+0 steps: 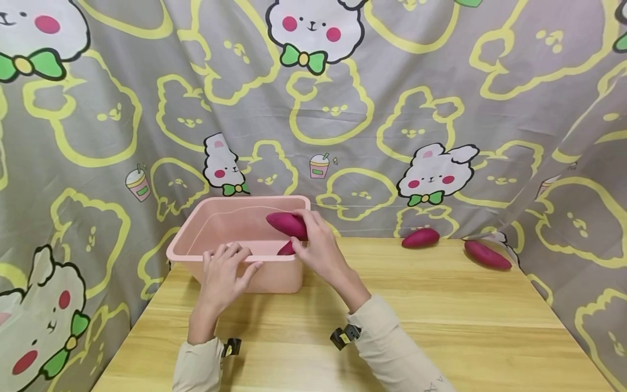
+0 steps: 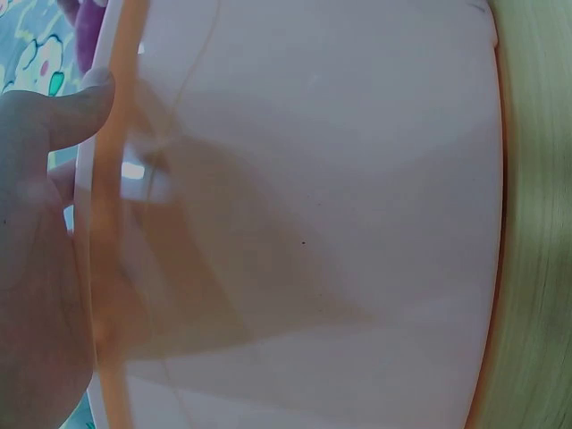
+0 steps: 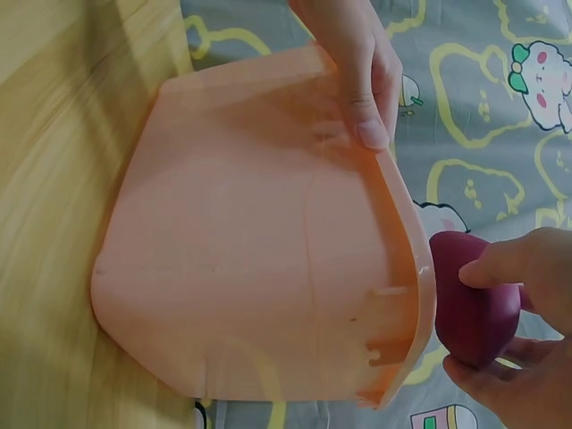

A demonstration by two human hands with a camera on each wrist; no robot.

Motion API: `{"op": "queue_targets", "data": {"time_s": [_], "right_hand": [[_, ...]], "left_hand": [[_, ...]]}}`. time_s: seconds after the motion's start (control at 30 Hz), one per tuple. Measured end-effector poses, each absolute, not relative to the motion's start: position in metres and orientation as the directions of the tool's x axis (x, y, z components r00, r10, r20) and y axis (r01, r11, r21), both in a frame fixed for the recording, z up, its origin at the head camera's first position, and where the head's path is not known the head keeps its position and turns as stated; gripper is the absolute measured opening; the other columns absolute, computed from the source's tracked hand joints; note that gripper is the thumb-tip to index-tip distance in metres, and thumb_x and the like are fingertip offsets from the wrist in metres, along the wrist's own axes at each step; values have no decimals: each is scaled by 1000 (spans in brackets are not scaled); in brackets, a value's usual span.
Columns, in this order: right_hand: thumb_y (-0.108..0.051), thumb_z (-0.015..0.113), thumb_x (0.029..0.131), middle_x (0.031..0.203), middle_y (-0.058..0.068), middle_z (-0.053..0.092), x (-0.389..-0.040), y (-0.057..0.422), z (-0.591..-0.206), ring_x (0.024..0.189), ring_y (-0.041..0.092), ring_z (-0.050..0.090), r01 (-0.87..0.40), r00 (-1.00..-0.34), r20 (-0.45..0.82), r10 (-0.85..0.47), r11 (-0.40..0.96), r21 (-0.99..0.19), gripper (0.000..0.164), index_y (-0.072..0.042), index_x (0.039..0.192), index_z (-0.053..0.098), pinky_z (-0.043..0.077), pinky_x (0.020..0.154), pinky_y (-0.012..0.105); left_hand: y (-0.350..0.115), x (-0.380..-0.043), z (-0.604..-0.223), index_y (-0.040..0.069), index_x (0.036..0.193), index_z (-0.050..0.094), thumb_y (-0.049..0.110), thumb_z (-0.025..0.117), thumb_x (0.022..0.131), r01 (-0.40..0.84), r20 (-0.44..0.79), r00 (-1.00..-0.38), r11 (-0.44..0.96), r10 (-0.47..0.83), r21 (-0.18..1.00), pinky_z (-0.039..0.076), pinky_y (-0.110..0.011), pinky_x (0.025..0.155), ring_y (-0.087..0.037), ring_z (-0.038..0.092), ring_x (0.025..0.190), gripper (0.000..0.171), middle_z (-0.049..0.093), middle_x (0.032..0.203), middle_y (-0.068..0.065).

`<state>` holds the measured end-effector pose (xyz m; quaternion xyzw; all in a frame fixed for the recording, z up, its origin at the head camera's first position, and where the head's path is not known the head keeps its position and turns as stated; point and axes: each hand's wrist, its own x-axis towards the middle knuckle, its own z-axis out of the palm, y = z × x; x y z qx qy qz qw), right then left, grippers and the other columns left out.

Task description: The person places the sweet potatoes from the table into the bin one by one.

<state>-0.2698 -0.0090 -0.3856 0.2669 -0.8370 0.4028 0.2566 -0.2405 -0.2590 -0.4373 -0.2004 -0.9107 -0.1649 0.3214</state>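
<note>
My right hand [image 1: 320, 247] grips a purple sweet potato [image 1: 284, 224] over the right end of a pink plastic bin [image 1: 281, 277]. Below it, part of another sweet potato [image 1: 286, 249] shows inside the bin, the rest hidden by the rim and hand. My left hand [image 1: 222, 275] holds the bin's near rim, its fingers hooked over the edge and its thumb lying along the rim. In the right wrist view, thumb and fingers close round the held sweet potato [image 3: 474, 308], just beyond the bin's rim [image 3: 420, 259].
Two more sweet potatoes lie at the back right of the wooden table [image 1: 441, 326], one [image 1: 420, 238] by the curtain and one [image 1: 487, 255] near the right edge. A patterned grey curtain [image 1: 343, 152] hangs behind and along both sides.
</note>
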Motion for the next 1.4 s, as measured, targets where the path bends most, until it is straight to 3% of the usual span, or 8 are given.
{"op": "queue_targets", "data": {"time_s": [0.37, 0.67, 1.13, 1.4], "right_hand": [[-10, 83, 87, 121, 12, 62, -273, -21, -382, 105, 26, 65, -661, -719, 632, -289, 566, -493, 53, -9, 132, 56, 55, 91, 41], [-7, 81, 87, 121, 8, 62, -273, -22, -382, 108, 27, 65, -672, -713, 619, -329, 571, -471, 36, -9, 119, 64, 55, 92, 41], [-8, 73, 92, 116, 9, 65, -274, -32, -387, 105, 24, 66, -695, -696, 614, -373, 566, -444, 25, -6, 116, 67, 56, 90, 38], [-4, 71, 93, 107, 7, 68, -272, -28, -389, 87, 21, 64, -695, -689, 630, -357, 572, -436, 16, -4, 109, 72, 53, 76, 31]], "left_hand": [[-259, -241, -438, 16, 96, 68, 43, 73, 90, 478, 661, -702, 864, 267, 159, 29, -55, 81, -31, 53, 95, 28, 63, 98, -4], [-258, -241, -436, 14, 97, 69, 43, 73, 90, 484, 665, -698, 860, 267, 163, 29, -56, 81, -31, 53, 95, 30, 63, 98, -4], [-260, -239, -437, 15, 97, 68, 43, 73, 91, 469, 661, -703, 870, 260, 156, 29, -54, 81, -31, 53, 96, 29, 63, 98, -3], [-260, -240, -438, 16, 97, 68, 43, 73, 91, 468, 655, -707, 870, 265, 153, 29, -54, 81, -31, 54, 95, 29, 64, 99, -3]]}}
